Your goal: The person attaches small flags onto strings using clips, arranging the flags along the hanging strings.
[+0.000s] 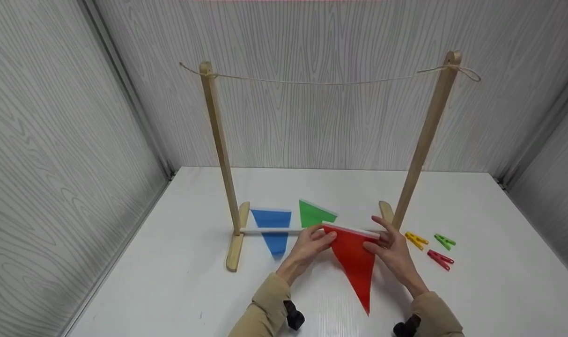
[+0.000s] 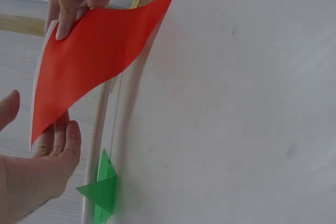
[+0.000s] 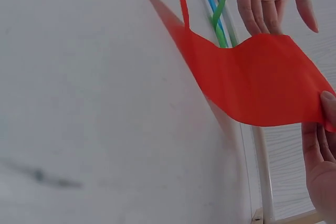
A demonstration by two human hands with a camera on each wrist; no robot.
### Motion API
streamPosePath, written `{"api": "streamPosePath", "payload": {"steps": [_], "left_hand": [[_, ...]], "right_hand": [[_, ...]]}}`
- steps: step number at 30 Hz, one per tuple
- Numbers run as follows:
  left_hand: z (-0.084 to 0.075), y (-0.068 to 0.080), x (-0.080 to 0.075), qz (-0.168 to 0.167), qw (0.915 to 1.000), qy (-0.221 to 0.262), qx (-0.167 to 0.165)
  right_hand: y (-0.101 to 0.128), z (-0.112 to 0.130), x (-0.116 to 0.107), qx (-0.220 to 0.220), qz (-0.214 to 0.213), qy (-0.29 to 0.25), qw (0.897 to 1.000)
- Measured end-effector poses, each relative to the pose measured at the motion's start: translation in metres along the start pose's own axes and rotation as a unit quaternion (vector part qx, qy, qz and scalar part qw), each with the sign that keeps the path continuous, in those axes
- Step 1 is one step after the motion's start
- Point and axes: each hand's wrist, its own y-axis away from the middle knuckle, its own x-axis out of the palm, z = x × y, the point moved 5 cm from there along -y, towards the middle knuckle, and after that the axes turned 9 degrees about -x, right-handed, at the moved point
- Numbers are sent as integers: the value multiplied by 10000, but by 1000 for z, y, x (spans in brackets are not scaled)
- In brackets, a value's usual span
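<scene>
Red pennant (image 1: pixel 354 262): thin, smooth, glossy triangular sheet with a pale band along its top edge; I see it held above the white tabletop (image 1: pixel 171 281) in front of the frame, point trailing toward me, the sheet bowing in a soft wave in both wrist views.
Left hand (image 1: pixel 309 245): I read it pinching the pennant's left top corner, fingers behind the sheet.
Right hand (image 1: pixel 394 248): grips the right top corner, thumb pressed on the red face.
White rod (image 1: pixel 265 231): slim, round, lying low between the frame's feet, just behind the pennant's top edge.
Green pennant (image 1: pixel 314 213): same triangular shape, on the tabletop behind the rod.
Blue pennant (image 1: pixel 273 229): triangular, matte-looking, lying across the rod, point toward me.
Wooden frame (image 1: pixel 218 150): two pale, plain uprights on flat feet.
String (image 1: pixel 321 83): rough twine knotted at both post tops, sagging slightly.
Clothespins (image 1: pixel 431 247): three plastic, yellow, green and red, lying right of the frame.
</scene>
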Motion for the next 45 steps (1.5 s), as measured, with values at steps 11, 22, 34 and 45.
{"api": "streamPosePath", "payload": {"steps": [11,22,34,45], "left_hand": [[1,-2,-2,-326,9989,338,54],[18,-4,7,-1160,9925,338,-199],[24,-2,16,-1091,9937,-254,-29],[23,-2,17,-1027,9940,-362,-25]], "right_hand": [[-1,-2,1,-14,33,220,9998],[-4,-5,-45,-336,-851,1120,9895],[5,-36,-139,910,-2006,2374,9461],[10,-60,-158,1743,-1642,2181,9461]]}}
